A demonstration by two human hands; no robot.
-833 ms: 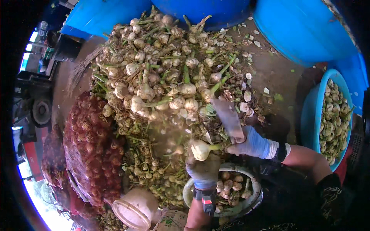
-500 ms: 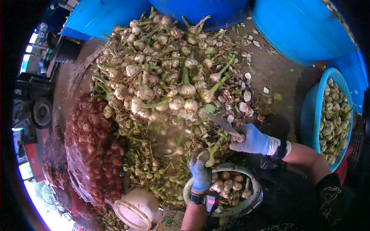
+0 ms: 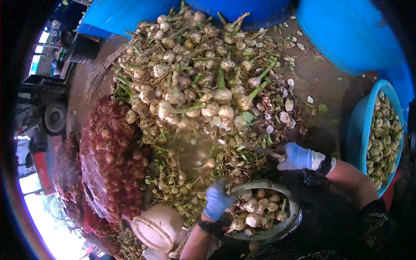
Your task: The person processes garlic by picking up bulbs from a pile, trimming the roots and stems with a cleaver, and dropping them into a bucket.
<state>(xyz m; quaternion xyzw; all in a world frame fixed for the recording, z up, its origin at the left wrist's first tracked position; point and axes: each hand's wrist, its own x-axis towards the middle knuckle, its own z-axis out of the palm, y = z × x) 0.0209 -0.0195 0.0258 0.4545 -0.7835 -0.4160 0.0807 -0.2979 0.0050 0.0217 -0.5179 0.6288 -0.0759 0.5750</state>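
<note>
My right hand [image 3: 297,157], in a blue-and-white glove, is closed around the handle of a knife [image 3: 260,149], its blade pointing left over the trimmings. Below and to the left, my left hand [image 3: 217,201], gloved in blue, hovers beside the left rim of a round bucket [image 3: 291,225]. Motion smears its fingers, so I cannot make out whether they hold anything. Inside the bucket lie trimmed garlic bulbs [image 3: 252,206], one with a pale cut face uppermost. Beyond both hands spreads a big heap of garlic [image 3: 175,96], many bulbs still with green stalks.
A red mesh sack of garlic [image 3: 110,156] stands at the left, with a white plastic pail [image 3: 161,225] in front of it. To the right is a light-blue tub [image 3: 356,134] full of bulbs. Blue barrels [image 3: 346,34] line the far side. Peelings litter the floor.
My left hand has moved left and down from the knife; the garlic bulb it held no longer shows there. My right hand and the knife have drawn slightly away to the right.
</note>
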